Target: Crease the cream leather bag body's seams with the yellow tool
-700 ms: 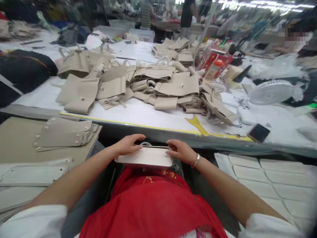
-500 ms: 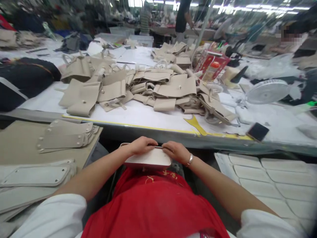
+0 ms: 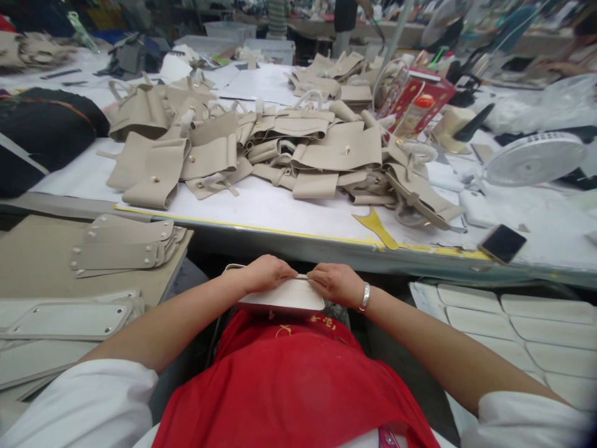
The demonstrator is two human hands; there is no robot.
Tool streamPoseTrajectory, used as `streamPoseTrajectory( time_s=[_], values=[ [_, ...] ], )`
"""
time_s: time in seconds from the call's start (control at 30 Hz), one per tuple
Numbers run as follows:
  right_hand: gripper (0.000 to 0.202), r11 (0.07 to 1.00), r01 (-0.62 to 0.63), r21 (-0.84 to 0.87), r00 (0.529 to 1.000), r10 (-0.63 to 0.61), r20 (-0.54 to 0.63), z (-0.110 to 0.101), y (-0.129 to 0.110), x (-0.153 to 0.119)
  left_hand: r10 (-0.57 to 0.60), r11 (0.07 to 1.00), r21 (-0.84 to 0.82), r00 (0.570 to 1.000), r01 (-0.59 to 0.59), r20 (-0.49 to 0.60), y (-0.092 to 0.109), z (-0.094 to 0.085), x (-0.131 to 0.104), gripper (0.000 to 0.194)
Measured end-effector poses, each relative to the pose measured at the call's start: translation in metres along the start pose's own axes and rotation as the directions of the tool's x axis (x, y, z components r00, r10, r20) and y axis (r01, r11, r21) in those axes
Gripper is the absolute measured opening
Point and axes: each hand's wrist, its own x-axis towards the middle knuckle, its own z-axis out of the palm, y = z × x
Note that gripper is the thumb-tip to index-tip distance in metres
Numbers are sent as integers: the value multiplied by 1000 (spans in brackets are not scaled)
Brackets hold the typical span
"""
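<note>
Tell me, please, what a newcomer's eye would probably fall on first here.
Probably the bright red apron at the bottom centre, with both hands gripping a pale panel just above it. Next, perhaps, the heap of beige bag pieces across the white-covered table, and the red box behind its right end.

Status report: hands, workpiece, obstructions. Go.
Left hand and right hand pinching white piece along far edge. White piece by red apron. Nothing seen blocking; yellow tool lies beyond, on table.
</note>
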Motion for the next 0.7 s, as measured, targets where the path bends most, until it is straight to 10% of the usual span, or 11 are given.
streamPoseTrajectory(
  time_s=[0.33, 0.7],
  values=[
    [22, 901, -228, 368, 923, 81, 375, -9, 22, 56, 102, 982, 146, 990, -116, 101, -6, 2, -4, 37],
    [30, 730, -262, 632, 818, -179, 546, 4, 10, 118, 56, 996, 53, 986, -65, 159, -48, -14, -60, 40]
  ],
)
